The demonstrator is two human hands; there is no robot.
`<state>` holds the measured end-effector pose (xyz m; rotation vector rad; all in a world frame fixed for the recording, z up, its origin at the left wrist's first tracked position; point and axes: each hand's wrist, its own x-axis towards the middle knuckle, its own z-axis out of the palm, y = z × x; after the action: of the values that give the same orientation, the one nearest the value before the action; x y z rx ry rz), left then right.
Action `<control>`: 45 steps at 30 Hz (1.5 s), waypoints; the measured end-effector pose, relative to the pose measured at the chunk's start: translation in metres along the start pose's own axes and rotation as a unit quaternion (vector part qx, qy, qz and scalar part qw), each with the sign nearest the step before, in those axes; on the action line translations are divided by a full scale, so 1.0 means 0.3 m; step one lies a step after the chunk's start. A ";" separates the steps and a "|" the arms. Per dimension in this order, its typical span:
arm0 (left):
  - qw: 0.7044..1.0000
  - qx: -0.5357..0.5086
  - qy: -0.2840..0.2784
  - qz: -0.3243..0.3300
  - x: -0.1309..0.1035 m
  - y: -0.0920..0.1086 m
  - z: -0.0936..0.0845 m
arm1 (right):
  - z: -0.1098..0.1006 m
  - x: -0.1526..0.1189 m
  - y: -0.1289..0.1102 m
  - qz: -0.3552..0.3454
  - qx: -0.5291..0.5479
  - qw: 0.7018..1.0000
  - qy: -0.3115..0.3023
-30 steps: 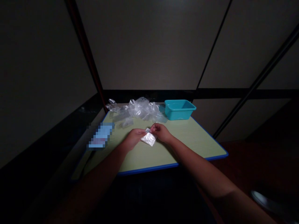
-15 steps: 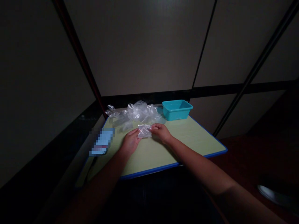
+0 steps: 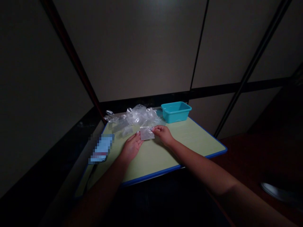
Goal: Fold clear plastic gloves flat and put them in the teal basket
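Note:
A small flat rectangle of clear folded plastic [image 3: 147, 133] is held up over the middle of the table. My right hand [image 3: 163, 134] pinches its upper right corner between thumb and fingers. At its left edge is my left hand [image 3: 132, 145], palm partly turned up, with thumb and fingers around that edge. Behind both hands lies a crumpled heap of clear plastic [image 3: 139, 116], with flatter pieces spreading to its left and front.
A turquoise plastic basket [image 3: 176, 113] stands at the back right of the pale yellow, blue-edged table [image 3: 189, 138]. A blurred-out phone-like object [image 3: 102, 148] lies at the left edge. Dark wall panels rise behind.
The view has shifted slightly, so the basket and plastic heap appear further left. My left fingers have loosened and spread a little at the plastic's left edge, while my right hand keeps its pinch.

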<state>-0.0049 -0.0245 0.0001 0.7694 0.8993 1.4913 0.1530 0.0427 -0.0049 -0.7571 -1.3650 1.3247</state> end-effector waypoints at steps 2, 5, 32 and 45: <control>1.000 0.002 0.012 -0.007 -0.002 0.002 -0.006 | -0.028 0.020 -0.004 -0.019 -0.035 0.999 -0.001; 1.000 0.027 0.001 0.007 -0.013 0.004 -0.014 | -0.100 0.050 -0.025 -0.070 -0.120 0.990 -0.002; 0.880 0.462 0.070 -0.083 0.646 -0.035 0.548 | -0.775 -0.093 -0.281 -0.197 -0.545 0.812 0.066; 0.912 0.406 -0.007 -0.049 0.383 0.000 0.548 | -0.678 -0.097 -0.389 -0.200 -0.280 0.932 0.115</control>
<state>0.1249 0.1076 0.0773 1.3020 1.5527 0.9857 0.3773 0.0546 0.0689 -0.9139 -1.6151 0.5057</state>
